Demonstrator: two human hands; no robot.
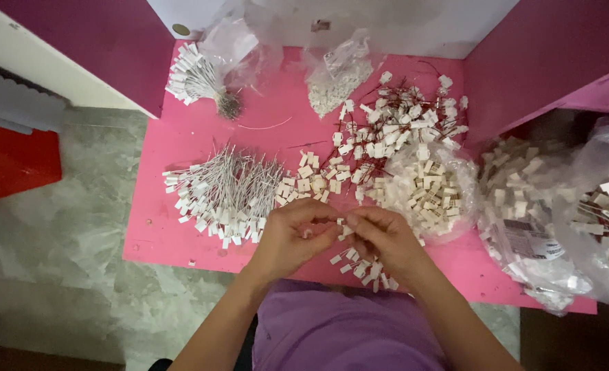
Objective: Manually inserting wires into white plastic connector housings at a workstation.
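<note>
Your fingers [332, 227] meet at the near middle of the desk [174, 148], both hands bent inward so the tips nearly touch. Your left hand [294, 240] pinches one small white connector [346, 231] between thumb and forefinger, and your right hand [387, 237] closes its fingers on the same piece from the other side; whether a wire runs into it you cannot tell, because the fingers hide it.

Just under your right hand lies one small cluster of finished white pieces with red wires [363, 268], near the desk's front edge; the pieces are too many and too overlapped to count.

To the left of your hands sits one fanned heap of white-wired connectors [222, 192]. Just beyond your hands, one loose scatter of bare white housings [311, 178] spreads across the pink top. To the right of them, one open clear bag of white housings [431, 189] sits close to your right hand.

Farther out, one tangle of red-wired connectors [404, 120] covers the far right part of the desk. At the far left lies one tied bundle of white-wired connectors [198, 79], and at the far middle one small clear bag of pale parts [339, 75].

Off the right edge rest two larger clear bags of white connectors [524, 199], overlapping each other. That makes four bags in all. Your purple garment [339, 330] fills the near edge.
</note>
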